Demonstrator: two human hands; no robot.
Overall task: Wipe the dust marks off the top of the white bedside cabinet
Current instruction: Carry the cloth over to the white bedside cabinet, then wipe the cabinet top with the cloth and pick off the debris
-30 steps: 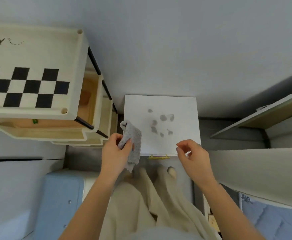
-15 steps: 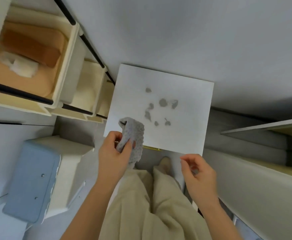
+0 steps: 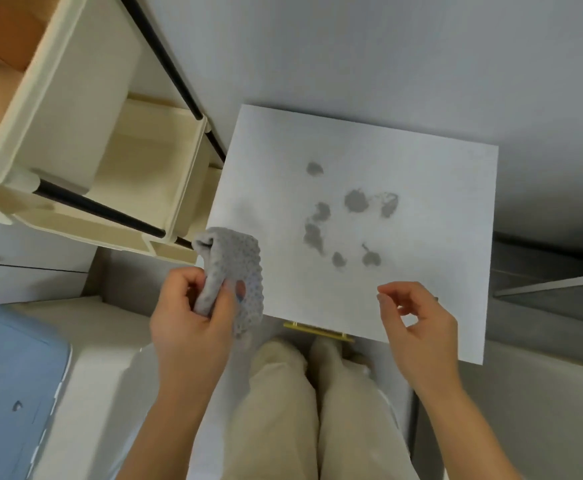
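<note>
While my left hand [image 3: 193, 327] closes its grip on a bunched grey knobbly cloth [image 3: 234, 271], my right hand [image 3: 418, 327] hovers loosely open and holds nothing, its fingers curled above the front edge of the white square-topped bedside cabinet [image 3: 421, 161]. Held over the cabinet's front left corner, the cloth hangs apart from the grey dust marks [image 3: 345, 220], which sit scattered around the middle of the top. Bare white surface surrounds them on all sides. A cream tiered shelf trolley [image 3: 151, 174] stands just beside the cabinet's left edge.
</note>
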